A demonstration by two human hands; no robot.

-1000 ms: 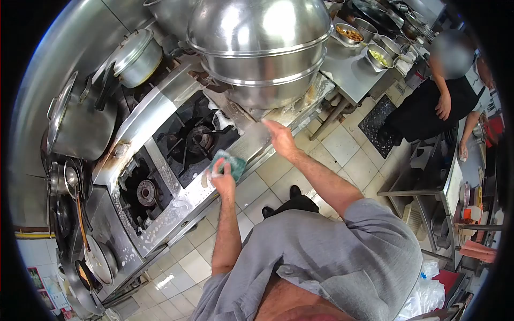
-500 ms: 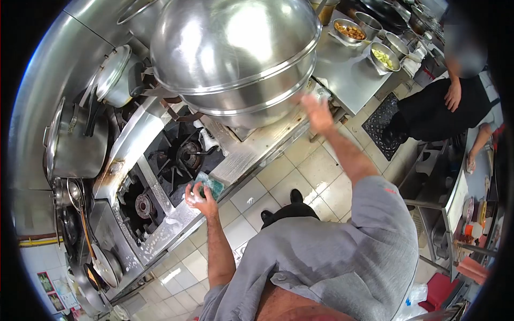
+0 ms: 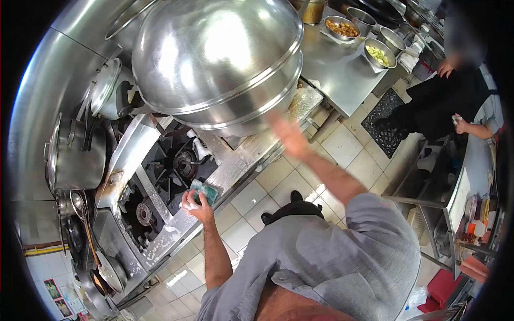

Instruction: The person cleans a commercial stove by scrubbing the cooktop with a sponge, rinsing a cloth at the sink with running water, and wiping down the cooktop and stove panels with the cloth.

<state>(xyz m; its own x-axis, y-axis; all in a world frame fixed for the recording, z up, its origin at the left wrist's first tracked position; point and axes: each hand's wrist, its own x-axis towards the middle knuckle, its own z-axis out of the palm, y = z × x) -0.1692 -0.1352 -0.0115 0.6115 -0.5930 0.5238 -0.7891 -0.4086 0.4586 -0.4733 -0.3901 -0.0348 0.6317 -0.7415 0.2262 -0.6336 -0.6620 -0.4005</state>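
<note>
My left hand (image 3: 198, 207) is closed on a green and pale scrub sponge (image 3: 204, 191) at the front edge of the stove (image 3: 184, 222), whose surface is wet with suds. My right hand (image 3: 292, 138), smeared by motion, is low against the near side of a large domed steel steamer pot (image 3: 257, 109). Its fingers are too blurred to make out. The pot stands over the stove's far end, and a soapy strip of stovetop (image 3: 308, 101) shows to its right. Two burners (image 3: 184, 163) lie between the pot and my left hand.
Lidded pots (image 3: 80, 152) stand along the back wall at left. On a steel table (image 3: 340, 80) sit bowls of browned pieces (image 3: 341, 28) and pale green pieces (image 3: 380, 55). A co-worker (image 3: 444, 101) stands at right by a black floor mat (image 3: 383, 115).
My right hand has moved left and nearer along the pot. The pot sits further left, baring more of the stovetop's end. The sponge stays in my left hand. The co-worker's hands have risen.
</note>
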